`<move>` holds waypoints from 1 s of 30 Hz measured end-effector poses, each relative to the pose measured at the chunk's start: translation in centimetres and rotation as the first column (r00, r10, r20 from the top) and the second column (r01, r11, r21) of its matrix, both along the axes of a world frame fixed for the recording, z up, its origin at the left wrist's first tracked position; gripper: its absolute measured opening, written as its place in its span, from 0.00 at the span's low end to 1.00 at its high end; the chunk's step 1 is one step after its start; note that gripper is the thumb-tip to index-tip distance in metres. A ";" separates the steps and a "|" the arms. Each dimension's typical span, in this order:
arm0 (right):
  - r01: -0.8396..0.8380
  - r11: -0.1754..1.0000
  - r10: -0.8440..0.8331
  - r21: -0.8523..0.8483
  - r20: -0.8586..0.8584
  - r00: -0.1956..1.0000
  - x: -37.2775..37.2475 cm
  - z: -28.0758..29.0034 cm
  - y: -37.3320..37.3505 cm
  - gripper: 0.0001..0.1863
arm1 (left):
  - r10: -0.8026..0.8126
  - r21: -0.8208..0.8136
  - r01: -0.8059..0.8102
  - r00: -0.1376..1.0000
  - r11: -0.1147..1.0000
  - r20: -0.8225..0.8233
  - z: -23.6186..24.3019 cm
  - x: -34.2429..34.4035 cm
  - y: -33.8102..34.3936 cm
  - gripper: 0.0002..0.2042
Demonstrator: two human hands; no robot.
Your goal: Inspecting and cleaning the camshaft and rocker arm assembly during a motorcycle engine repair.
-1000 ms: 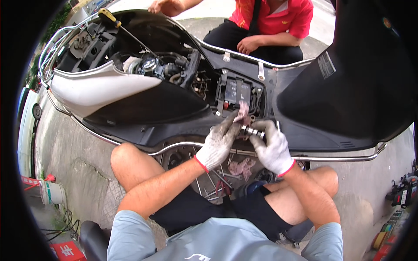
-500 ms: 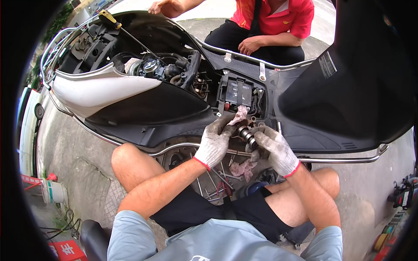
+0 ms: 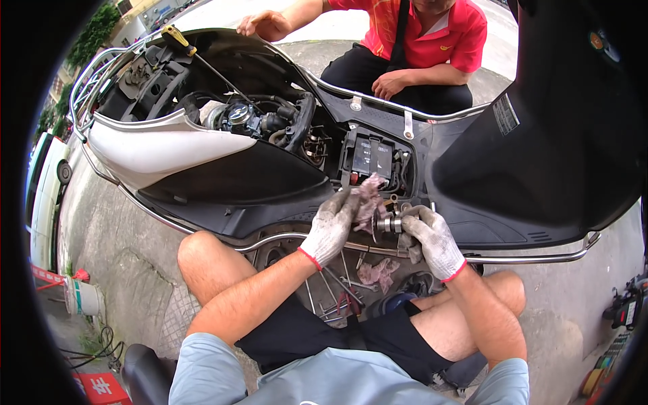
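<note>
My left hand (image 3: 331, 226), in a soiled white knit glove with a red cuff, grips a crumpled pinkish rag (image 3: 368, 199). The rag lies against the disc end of a metal camshaft (image 3: 389, 225). Gloved the same way, my right hand (image 3: 432, 239) has its fingers closed round the shaft's other end, which they partly hide. Both hands are above the near edge of a scooter's floorboard (image 3: 479, 219). Just beyond them the battery (image 3: 372, 156) sits in its open compartment.
The scooter's engine (image 3: 239, 118) is exposed, with a yellow-handled screwdriver (image 3: 179, 40) leaning in it. A metal rail (image 3: 533, 258) runs along the near side. Wrenches (image 3: 329, 289) and another rag (image 3: 378, 272) lie on the ground below. Opposite me squats a person in a red shirt (image 3: 432, 40).
The camshaft has turned from slanting to nearly level, and its disc now shows. My left hand has moved slightly left and down, with more of the rag spread beside the disc.
</note>
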State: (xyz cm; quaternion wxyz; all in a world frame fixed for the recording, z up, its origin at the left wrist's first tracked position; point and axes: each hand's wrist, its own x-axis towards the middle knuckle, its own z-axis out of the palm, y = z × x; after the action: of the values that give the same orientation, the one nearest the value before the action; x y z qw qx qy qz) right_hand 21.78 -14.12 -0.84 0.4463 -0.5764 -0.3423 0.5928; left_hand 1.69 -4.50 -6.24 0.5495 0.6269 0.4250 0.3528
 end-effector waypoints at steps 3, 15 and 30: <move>-0.032 0.999 0.029 -0.037 -0.077 0.997 -0.1 0.1 -0.1 0.12 | -0.338 0.165 0.392 0.898 0.905 -0.280 3.4 -0.3 -1.9 0.15; -0.022 0.988 -0.030 -0.150 -0.338 0.941 -0.9 -1.9 -0.4 0.14 | -0.318 0.197 0.343 0.937 0.918 -0.146 3.1 -0.2 -3.8 0.10; -0.310 0.708 -0.373 0.635 0.709 0.599 -2.0 -1.1 0.0 0.11 | 0.012 -0.630 0.407 0.834 0.661 0.552 1.3 0.0 -2.8 0.30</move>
State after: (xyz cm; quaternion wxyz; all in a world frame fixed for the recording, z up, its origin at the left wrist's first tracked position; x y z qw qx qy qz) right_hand 19.76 -14.11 -1.94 0.4392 -0.5675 -0.6916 0.0821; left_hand 1.66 -7.31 -4.94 0.8798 0.2838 0.2935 0.2433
